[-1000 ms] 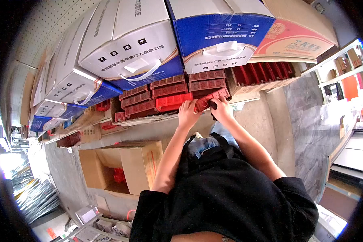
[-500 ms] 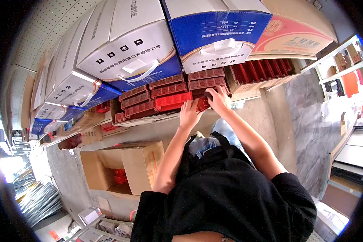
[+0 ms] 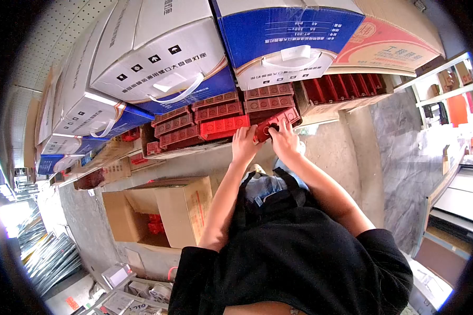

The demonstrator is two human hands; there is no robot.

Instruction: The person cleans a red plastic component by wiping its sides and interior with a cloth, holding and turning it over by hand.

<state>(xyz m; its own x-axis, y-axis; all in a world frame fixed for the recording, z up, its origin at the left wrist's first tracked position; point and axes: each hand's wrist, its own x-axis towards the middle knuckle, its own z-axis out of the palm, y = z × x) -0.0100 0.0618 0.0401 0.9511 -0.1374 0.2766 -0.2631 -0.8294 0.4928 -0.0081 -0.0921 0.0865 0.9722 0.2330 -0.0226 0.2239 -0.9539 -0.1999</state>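
A row of red plastic electrical back boxes, with round knockouts on its side, sits tilted at the front of an open carton. My left hand is closed on its left end, fingertips over the top edge. Further right, my right hand grips the same row from the front, its fingers bent over the side; a small dark round spot shows by its thumb. Behind them, more rows of back boxes lie stacked in the carton, and a brighter red row lies left of my left hand.
White-and-blue cartons with handles stand on the shelf above. A brown carton of red boxes is at the right. On the floor, an open cardboard box holds some red pieces. Shelving stands far right.
My right hand has shifted slightly down, uncovering more of the red row between and behind my hands. The left hand has moved slightly left. The view has shifted a little.
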